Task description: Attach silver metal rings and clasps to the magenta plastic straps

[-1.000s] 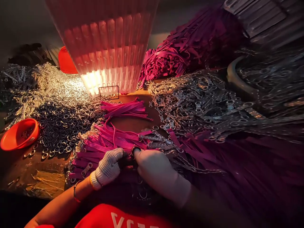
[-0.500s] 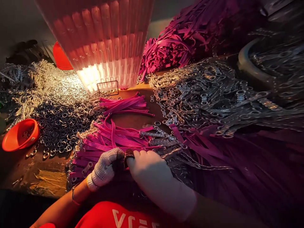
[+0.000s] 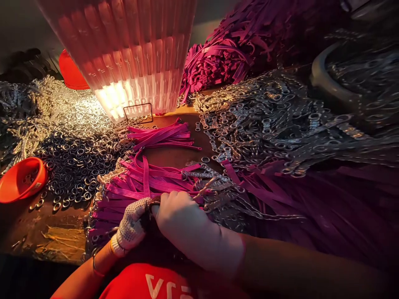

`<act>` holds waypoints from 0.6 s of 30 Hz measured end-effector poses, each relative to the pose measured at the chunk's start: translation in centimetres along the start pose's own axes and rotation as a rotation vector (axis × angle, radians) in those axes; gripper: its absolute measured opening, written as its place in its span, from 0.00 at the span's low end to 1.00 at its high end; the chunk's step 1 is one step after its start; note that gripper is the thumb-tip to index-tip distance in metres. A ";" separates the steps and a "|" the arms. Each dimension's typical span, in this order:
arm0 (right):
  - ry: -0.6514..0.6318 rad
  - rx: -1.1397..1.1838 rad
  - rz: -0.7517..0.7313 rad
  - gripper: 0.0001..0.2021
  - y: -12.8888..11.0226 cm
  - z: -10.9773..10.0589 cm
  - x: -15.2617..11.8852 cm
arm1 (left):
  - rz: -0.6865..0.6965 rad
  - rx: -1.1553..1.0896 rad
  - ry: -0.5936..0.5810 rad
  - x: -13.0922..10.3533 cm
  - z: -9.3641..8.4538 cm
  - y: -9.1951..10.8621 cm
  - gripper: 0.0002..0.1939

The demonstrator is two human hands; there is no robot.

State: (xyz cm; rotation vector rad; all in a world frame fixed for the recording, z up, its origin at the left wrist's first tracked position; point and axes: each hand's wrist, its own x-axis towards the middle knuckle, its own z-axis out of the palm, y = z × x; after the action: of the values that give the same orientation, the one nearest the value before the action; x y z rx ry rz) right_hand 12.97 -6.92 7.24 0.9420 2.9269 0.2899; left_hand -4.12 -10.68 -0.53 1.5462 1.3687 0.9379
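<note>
My left hand (image 3: 132, 222), in a white dotted glove with darkened fingertips, is closed low in front of the red shirt. Close against it is my right hand (image 3: 183, 226) in a plain white glove, back turned up and fingers curled inward. Something dark (image 3: 155, 202) shows between the two hands; its kind is hidden by the fingers. A thin length of metal chain (image 3: 205, 187) sticks out beyond the right knuckles, though I cannot tell whether the hand holds it. Just beyond the hands lie magenta straps (image 3: 156, 178) with metal ends.
Loose metal rings (image 3: 84, 166) are heaped at left, beside an orange bowl (image 3: 39, 178). Metal chains (image 3: 264, 112) are piled at right. Another heap of magenta straps (image 3: 218, 62) stands at the back. A ribbed translucent panel (image 3: 149, 50) glows above the table (image 3: 59, 224).
Both hands have moved slightly left and toward the body, staying together. The chain end beyond the right hand now angles more upward. The view has shifted slightly.
</note>
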 end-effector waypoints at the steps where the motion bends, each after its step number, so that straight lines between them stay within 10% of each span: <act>1: -0.073 0.065 -0.035 0.09 0.4 0.0 0.0 | 0.002 0.026 -0.013 0.1 0.1 0.3 0.13; 8: -0.320 0.256 -0.100 0.10 1.7 -0.3 0.2 | 0.034 0.123 -0.054 1.1 0.5 0.4 0.09; 13: -0.184 0.272 -0.081 0.10 3.0 0.3 -1.0 | 0.115 0.215 -0.178 2.7 -0.8 3.4 0.08; 18: -0.048 0.345 0.250 0.11 3.6 1.0 -3.0 | 0.079 0.185 -0.195 3.1 -0.9 7.1 0.11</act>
State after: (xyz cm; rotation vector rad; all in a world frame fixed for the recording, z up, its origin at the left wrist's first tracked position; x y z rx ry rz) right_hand 17.55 -5.67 6.94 1.3399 2.8652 -0.2364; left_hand -2.07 -7.83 6.43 1.7924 1.2919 0.7006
